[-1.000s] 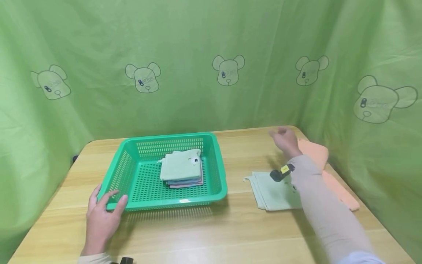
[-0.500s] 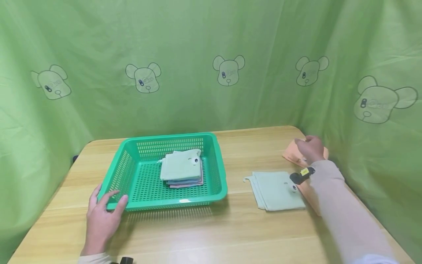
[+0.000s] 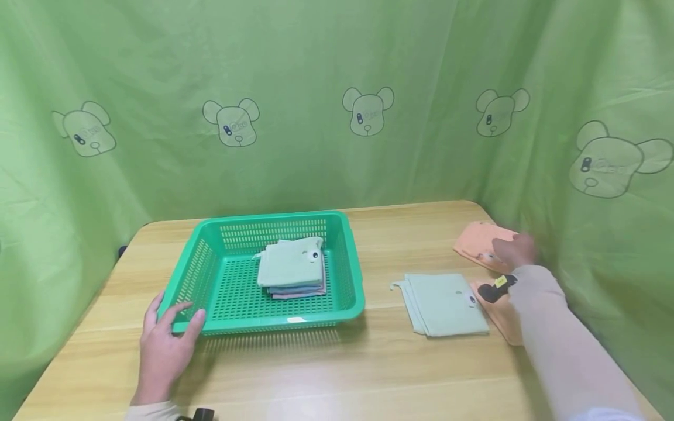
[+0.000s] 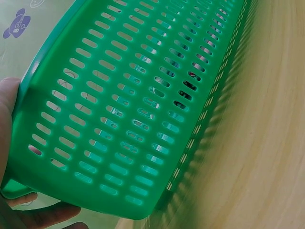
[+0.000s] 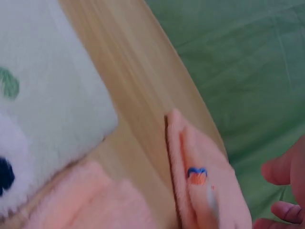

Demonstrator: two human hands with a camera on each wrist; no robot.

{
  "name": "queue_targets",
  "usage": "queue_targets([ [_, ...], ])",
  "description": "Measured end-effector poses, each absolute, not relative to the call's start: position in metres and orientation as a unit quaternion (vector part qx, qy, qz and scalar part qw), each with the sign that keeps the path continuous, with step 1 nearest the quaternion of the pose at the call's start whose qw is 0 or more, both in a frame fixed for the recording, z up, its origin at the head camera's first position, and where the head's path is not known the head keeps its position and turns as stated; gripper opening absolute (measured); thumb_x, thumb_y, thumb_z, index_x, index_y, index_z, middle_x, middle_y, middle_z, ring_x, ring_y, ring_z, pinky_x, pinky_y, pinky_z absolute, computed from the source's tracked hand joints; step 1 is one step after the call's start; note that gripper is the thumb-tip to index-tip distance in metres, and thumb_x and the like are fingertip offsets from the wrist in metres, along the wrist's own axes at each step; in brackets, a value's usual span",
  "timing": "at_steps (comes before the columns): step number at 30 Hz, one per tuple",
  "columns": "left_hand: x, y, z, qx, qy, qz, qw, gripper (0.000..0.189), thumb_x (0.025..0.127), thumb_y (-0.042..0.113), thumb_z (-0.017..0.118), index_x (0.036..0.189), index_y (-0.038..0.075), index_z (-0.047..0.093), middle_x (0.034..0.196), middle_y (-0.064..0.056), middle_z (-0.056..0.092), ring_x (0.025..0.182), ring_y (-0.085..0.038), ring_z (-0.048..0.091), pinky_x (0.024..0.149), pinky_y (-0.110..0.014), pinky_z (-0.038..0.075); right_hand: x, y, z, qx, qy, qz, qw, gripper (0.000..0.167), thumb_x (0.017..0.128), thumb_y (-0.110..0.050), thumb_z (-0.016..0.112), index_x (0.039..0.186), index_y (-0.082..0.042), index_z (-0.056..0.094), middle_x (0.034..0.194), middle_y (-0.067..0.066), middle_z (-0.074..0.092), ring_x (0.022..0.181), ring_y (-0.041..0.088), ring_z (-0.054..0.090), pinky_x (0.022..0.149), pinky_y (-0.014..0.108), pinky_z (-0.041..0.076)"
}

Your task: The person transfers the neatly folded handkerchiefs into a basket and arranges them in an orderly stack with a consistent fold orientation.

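The fingers (image 3: 176, 311) of the left hand (image 3: 164, 354) are parted and bent around the lower-left corner of the green basket (image 3: 253, 324), the thumb set apart from them, gripping the rim. The right hand (image 3: 518, 248), blurred at the right of the head view, is by the upper orange cloth (image 3: 476, 237). The right wrist view shows its thumb and fingertips at the right edge, with a gap between them and nothing pinched; whether a fingertip touches the cloth, I cannot tell.

A yellow label (image 3: 501, 281) sits on the black wrist device (image 3: 491, 292), too small to read. The mouse heads on the green curtain (image 3: 295, 47) carry small lettering, also illegible. In the right wrist view, a blue and orange mark (image 5: 198, 174) shows on an orange cloth.

The upper orange cloth lies at the right of the frame, its long axis slanting from upper left to lower right. Below it, the lower orange cloth (image 3: 505, 318) slants the same way, partly covered by the sleeve (image 3: 563, 339). Just left is the pale green cloth (image 3: 439, 310), its loop pointing left and its eye motif near the right side. The basket's long axis runs left to right, with the folded stack (image 3: 288, 266) in its right half.
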State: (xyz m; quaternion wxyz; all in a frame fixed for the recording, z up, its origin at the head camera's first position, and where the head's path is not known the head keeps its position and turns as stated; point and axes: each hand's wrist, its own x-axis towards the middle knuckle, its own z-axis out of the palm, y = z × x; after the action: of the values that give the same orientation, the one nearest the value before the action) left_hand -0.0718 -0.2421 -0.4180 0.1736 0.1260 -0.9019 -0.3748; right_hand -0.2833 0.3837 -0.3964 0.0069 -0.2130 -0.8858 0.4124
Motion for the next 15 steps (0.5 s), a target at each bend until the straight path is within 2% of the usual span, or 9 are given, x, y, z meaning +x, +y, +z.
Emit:
queue_targets([
  [2, -0.072, -0.242, -0.418, 0.126, -0.902, -0.375, 0.174, 0.049, 0.093, 0.042, 0.062, 0.123, 0.003, 0.061, 0.159, -0.018, 0.014, 0.13, -0.06, 0.028, 0.093, -0.08, 0.027, -0.282, 0.387, -0.397, -0.212, -0.902, 0.377, 0.005, 0.067, 0.082, -0.014, 0.048, 0.137, 0.02, 0.031, 0.137, 0.042, 0.034, 0.116, 0.05, 0.042, 0.088, 0.045, 0.048],
  [6, -0.073, -0.242, -0.418, 0.128, -0.902, -0.375, 0.172, 0.05, 0.093, 0.042, 0.062, 0.123, 0.002, 0.061, 0.159, -0.018, 0.013, 0.131, -0.06, 0.025, 0.093, -0.08, 0.026, -0.281, 0.394, -0.401, -0.21, -0.921, 0.328, -0.007, 0.056, 0.083, -0.018, 0.049, 0.12, 0.023, 0.041, 0.115, 0.039, 0.047, 0.096, 0.045, 0.05, 0.069, 0.037, 0.048],
  [9, -0.073, -0.242, -0.418, 0.127, -0.902, -0.374, 0.173, 0.05, 0.093, 0.042, 0.062, 0.122, 0.002, 0.061, 0.159, -0.019, 0.013, 0.132, -0.06, 0.024, 0.093, -0.081, 0.025, -0.282, 0.4, -0.405, -0.21, -0.926, 0.312, -0.025, 0.054, 0.085, -0.021, 0.05, 0.115, 0.023, 0.043, 0.108, 0.036, 0.05, 0.092, 0.043, 0.052, 0.07, 0.037, 0.049],
  [15, -0.073, -0.242, -0.418, 0.125, -0.902, -0.373, 0.176, 0.049, 0.093, 0.041, 0.061, 0.122, 0.001, 0.061, 0.158, -0.02, 0.014, 0.131, -0.061, 0.024, 0.092, -0.081, 0.025, -0.283, 0.408, -0.412, -0.216, -0.928, 0.301, -0.039, 0.055, 0.078, -0.019, 0.055, 0.11, 0.024, 0.043, 0.105, 0.037, 0.048, 0.089, 0.042, 0.051, 0.065, 0.035, 0.049],
])
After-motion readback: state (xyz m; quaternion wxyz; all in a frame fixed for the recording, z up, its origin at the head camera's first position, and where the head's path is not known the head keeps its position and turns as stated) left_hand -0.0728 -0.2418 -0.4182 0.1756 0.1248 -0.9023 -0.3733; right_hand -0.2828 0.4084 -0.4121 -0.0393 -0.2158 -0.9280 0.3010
